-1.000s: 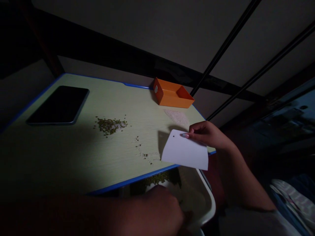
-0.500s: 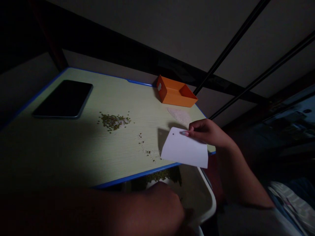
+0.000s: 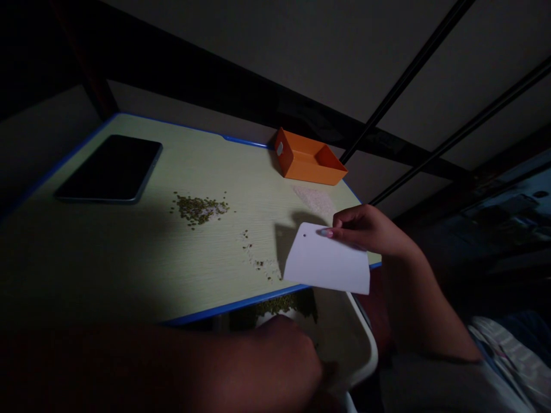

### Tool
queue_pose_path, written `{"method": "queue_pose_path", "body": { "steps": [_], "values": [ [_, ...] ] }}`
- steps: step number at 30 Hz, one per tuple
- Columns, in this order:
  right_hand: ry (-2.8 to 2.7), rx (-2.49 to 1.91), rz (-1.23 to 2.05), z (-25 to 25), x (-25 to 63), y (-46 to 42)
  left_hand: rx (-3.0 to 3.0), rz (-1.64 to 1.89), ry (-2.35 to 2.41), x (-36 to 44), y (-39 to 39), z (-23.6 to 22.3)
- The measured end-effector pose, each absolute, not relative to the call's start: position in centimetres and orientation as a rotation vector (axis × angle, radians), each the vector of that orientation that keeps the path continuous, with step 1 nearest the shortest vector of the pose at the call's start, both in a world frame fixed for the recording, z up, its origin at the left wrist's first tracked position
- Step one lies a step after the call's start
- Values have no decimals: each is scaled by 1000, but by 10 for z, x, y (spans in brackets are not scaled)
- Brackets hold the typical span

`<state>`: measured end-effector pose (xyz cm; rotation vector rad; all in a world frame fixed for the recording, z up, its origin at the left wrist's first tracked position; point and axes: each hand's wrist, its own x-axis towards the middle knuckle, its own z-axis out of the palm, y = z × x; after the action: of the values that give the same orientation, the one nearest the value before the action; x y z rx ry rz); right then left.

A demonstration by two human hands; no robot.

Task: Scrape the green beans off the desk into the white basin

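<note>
My right hand (image 3: 368, 232) pinches a white plastic scraper card (image 3: 327, 265) at the near right edge of the pale table (image 3: 129, 269). A thin trail of green beans and rice (image 3: 258, 264) lies just left of the card. My left hand (image 3: 284, 367) is in shadow below the table edge, closed on the rim of a white tray (image 3: 364, 355) that holds green beans (image 3: 279, 307). A larger pile of green beans mixed with rice (image 3: 198, 209) sits mid-table. A small heap of white rice (image 3: 316, 199) lies near the far right corner.
An orange open box (image 3: 310, 160) stands at the far right edge. A dark tablet (image 3: 112, 168) lies flat at the far left. The table has a blue rim. Dark rails cross the wall behind. The scene is dim outside the lit patch.
The view has drifted slightly. My right hand and the card stay almost where they were at the table's edge. My left hand keeps holding the tray.
</note>
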<state>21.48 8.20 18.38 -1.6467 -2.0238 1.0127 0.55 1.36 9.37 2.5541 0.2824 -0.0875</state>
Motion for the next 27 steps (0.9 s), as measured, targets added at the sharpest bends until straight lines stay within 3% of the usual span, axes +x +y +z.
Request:
{"method": "queue_pose_path", "body": {
  "steps": [7,15,27],
  "values": [
    [-2059,-1684,942,180,215,86,2495,-58,367,6,11,94],
    [-2083,-1639,1007,180,210,86,2688,-369,98,5,24,111],
    [-2042,-1613,1041,178,203,84,2686,-321,101,5,23,110]
  ]
}}
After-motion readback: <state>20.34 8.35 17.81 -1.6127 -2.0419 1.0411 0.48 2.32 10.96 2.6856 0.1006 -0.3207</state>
